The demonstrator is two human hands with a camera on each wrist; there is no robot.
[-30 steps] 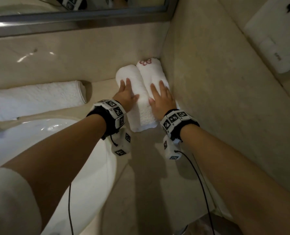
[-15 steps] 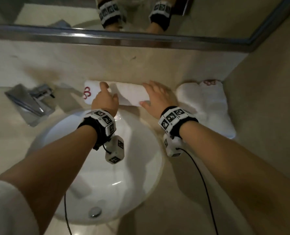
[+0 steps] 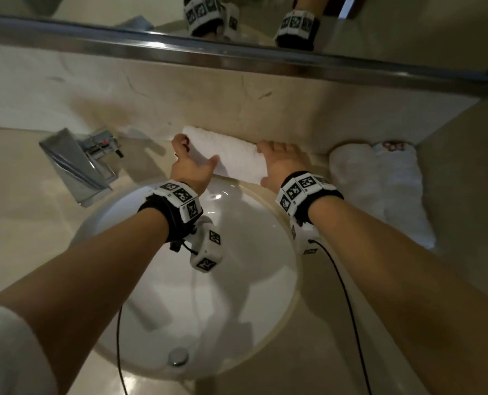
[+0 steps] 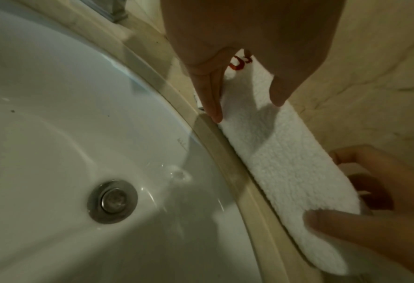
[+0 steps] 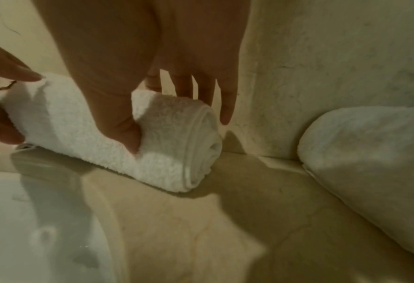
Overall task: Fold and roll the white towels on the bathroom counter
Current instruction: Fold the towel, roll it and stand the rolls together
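A rolled white towel [image 3: 234,156] with a red emblem at its left end lies behind the sink, against the backsplash. My left hand [image 3: 192,163] straddles its left end; in the left wrist view the fingers [image 4: 212,99] lie on the sink side of the rolled towel [image 4: 286,153]. My right hand [image 3: 278,163] grips the right end. The right wrist view has its thumb pressed into the front of the roll [image 5: 79,124] and its fingers [image 5: 226,107] behind it. Two more rolled towels [image 3: 379,192] lie side by side in the right corner.
A chrome faucet [image 3: 77,163] stands left of the towel. The white sink basin [image 3: 140,280] with its drain [image 3: 177,356] lies under my forearms. A mirror frame [image 3: 237,55] runs above the backsplash, and a wall closes the right side. Cables hang from both wrists.
My hands left the two towels in the right corner and moved left to the rolled towel behind the sink. Since half a second ago they have closed round its two ends.
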